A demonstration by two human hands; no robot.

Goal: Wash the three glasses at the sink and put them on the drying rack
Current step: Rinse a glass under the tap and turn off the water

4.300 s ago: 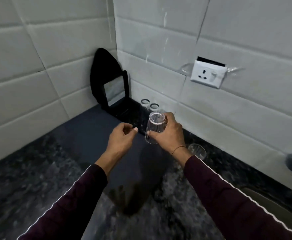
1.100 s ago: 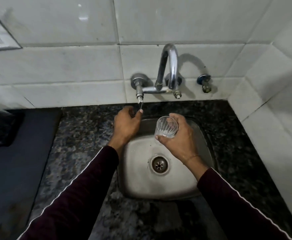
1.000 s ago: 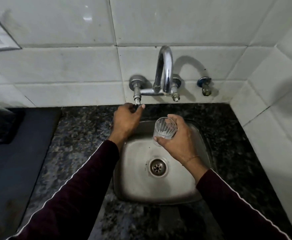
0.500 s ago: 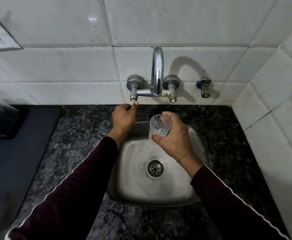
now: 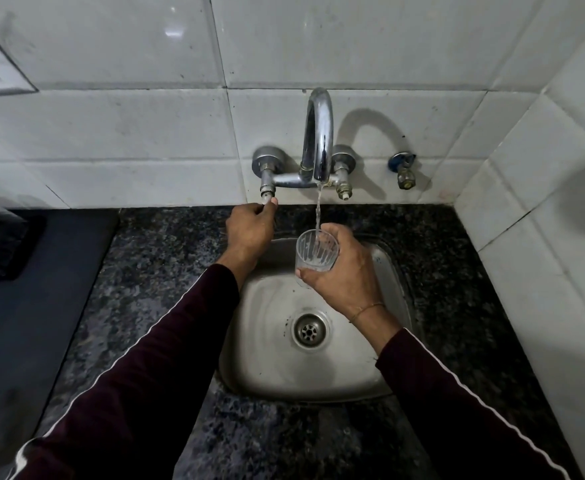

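One glass (image 5: 316, 250) is in play here, held in the right hand (image 5: 344, 275) directly over the sink (image 5: 319, 382), just in front of the tap spout (image 5: 319, 133). A thin stream of water (image 5: 317, 209) falls from the spout into its open mouth. The right grip is wrapped around the lower half of the glass, thumb on the near side and fingers curled round the far wall, with the rim left free. The left hand (image 5: 249, 230) is to the left of the spout, its grip pinched on the left tap valve (image 5: 267, 197) under the chrome body.

As a judgement, the glass is light, stiff and fragile: thin clear walls with ribbing that gives the fingers a little purchase. Wet, it will turn slippery, and it gains weight as it fills, so a hold low on the body with the thumb opposed to the fingers suits it better than a pinch at the rim. The steel basin and the spout are both hard, and a knock against either could chip it. Squeezing harder is not the answer; a full wrap around the ribbed part is.

Only this glass of the three shows. Left of the sink, on the dark counter (image 5: 152, 271), lies a dark mat (image 5: 24, 306).
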